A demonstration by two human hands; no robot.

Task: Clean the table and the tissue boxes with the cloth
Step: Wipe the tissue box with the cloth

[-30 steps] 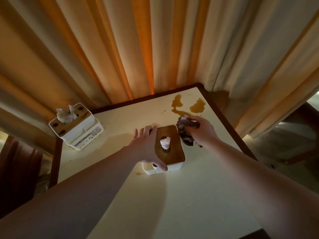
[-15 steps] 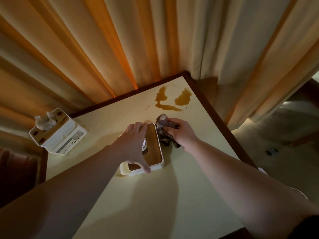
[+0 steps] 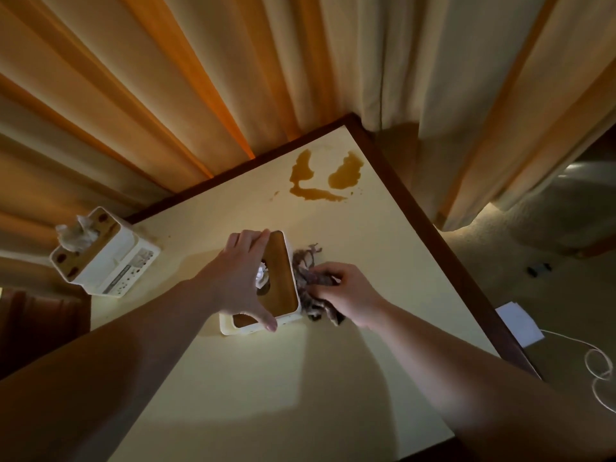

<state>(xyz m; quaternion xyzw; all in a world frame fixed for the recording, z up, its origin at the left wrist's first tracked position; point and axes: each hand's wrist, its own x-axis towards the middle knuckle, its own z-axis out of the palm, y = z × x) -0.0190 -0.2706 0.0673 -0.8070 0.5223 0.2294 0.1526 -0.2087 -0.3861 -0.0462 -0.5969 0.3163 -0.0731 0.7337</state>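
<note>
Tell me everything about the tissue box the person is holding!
The white rectangular tissue box with the brown wooden-looking lid stands near the middle of the pale yellow table. A white tissue pokes from a hole in the lid. The left hand grips it from above, fingers at the far edge and thumb at the near corner. The right hand presses a dark crumpled cloth against its right side. It looks slightly tilted.

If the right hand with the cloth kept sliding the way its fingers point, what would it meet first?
The right hand points left, so its cloth would press into the side of the near tissue box, which it seems to touch already.
</note>
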